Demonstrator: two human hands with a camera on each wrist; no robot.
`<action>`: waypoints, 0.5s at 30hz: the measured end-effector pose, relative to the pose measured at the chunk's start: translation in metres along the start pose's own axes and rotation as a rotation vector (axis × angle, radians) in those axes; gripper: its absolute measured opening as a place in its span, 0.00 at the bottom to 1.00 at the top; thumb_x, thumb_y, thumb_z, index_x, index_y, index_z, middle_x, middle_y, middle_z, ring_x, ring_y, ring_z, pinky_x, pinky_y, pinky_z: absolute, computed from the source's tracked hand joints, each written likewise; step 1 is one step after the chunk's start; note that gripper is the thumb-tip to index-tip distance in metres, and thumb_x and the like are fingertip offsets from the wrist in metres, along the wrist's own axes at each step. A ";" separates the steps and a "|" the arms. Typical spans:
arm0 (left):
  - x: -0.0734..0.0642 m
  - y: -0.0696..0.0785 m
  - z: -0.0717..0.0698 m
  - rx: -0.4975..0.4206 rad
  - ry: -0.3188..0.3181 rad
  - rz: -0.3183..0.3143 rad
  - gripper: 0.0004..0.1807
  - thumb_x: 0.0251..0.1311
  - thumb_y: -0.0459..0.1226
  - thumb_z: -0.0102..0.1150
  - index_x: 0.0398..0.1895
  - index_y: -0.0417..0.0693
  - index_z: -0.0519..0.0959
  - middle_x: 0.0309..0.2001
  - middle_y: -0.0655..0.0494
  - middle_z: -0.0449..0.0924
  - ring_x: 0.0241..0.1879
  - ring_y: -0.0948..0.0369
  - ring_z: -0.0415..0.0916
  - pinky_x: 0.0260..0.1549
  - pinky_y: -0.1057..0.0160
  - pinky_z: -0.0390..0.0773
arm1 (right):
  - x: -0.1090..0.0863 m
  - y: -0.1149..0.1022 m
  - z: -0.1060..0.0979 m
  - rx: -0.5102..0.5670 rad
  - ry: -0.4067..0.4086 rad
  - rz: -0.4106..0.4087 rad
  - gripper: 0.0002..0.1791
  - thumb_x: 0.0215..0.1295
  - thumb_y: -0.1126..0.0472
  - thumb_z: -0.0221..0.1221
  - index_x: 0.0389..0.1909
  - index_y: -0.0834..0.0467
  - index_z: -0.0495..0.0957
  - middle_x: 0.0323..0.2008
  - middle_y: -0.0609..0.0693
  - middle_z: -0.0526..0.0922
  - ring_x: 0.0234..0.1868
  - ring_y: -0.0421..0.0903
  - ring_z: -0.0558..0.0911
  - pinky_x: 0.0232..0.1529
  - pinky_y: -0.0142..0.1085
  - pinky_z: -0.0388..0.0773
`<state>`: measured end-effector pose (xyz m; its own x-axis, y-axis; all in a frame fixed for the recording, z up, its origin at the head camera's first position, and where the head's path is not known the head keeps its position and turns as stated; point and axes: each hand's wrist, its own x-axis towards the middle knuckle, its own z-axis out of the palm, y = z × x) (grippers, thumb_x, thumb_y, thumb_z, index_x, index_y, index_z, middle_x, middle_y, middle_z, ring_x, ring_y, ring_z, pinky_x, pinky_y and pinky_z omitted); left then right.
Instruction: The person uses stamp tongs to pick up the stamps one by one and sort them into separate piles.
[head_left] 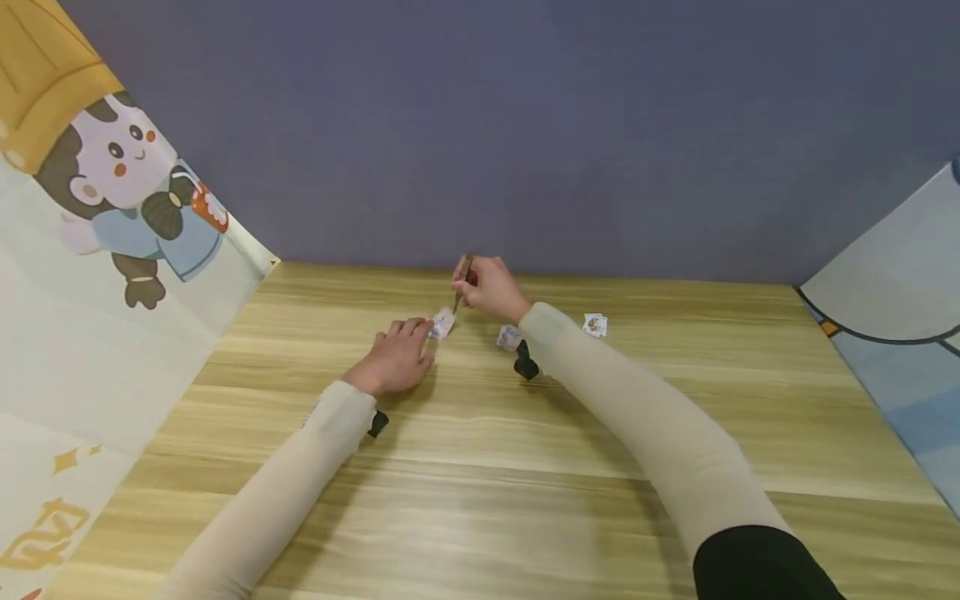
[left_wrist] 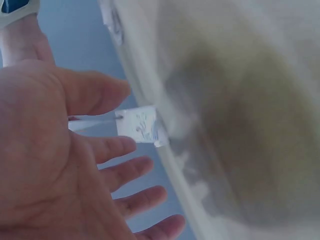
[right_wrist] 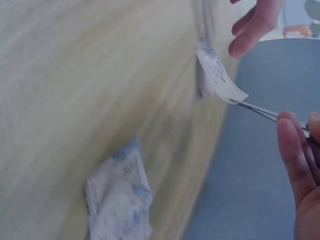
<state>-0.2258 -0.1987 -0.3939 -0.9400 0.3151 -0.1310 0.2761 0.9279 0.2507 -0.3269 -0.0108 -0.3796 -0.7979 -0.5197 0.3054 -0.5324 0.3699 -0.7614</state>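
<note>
Right now, tweezers lift a small packet at the far middle of the surface.

Held like a pen, the tweezers (head_left: 462,282) are pinched in the right hand (head_left: 489,287), and their tips grip one corner of the packet (head_left: 443,323), which hangs tilted just above the wooden surface (head_left: 480,467). Beside it, the left hand (head_left: 395,357) lies palm down with fingers spread and relaxed, fingertips close to the packet; whether they touch it I cannot tell. A second packet (head_left: 508,337) lies flat by the right wrist, and a third (head_left: 595,325) lies further right, apart from the others. Both arms wear pale sleeves.
</note>
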 end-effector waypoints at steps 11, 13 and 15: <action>0.009 0.005 0.010 0.122 -0.083 0.002 0.30 0.70 0.46 0.44 0.71 0.42 0.59 0.70 0.47 0.55 0.66 0.46 0.51 0.57 0.39 0.56 | 0.006 0.016 0.019 -0.133 -0.019 -0.022 0.03 0.63 0.66 0.60 0.31 0.57 0.76 0.24 0.53 0.81 0.23 0.44 0.79 0.26 0.32 0.74; 0.010 0.005 0.010 0.123 -0.085 -0.006 0.30 0.70 0.46 0.44 0.70 0.42 0.59 0.70 0.47 0.55 0.65 0.46 0.52 0.56 0.40 0.56 | 0.007 0.017 0.020 -0.159 -0.010 -0.027 0.03 0.63 0.66 0.61 0.31 0.57 0.76 0.24 0.52 0.81 0.23 0.41 0.78 0.26 0.32 0.74; 0.011 0.005 0.010 0.122 -0.086 -0.011 0.30 0.69 0.46 0.45 0.70 0.42 0.60 0.70 0.47 0.55 0.65 0.46 0.52 0.56 0.40 0.57 | 0.008 0.018 0.021 -0.161 -0.007 -0.025 0.03 0.63 0.65 0.61 0.31 0.57 0.76 0.25 0.53 0.81 0.23 0.40 0.78 0.27 0.32 0.74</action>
<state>-0.2331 -0.1884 -0.4041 -0.9240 0.3159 -0.2156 0.2933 0.9470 0.1309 -0.3366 -0.0241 -0.4031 -0.7821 -0.5356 0.3185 -0.5908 0.4750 -0.6522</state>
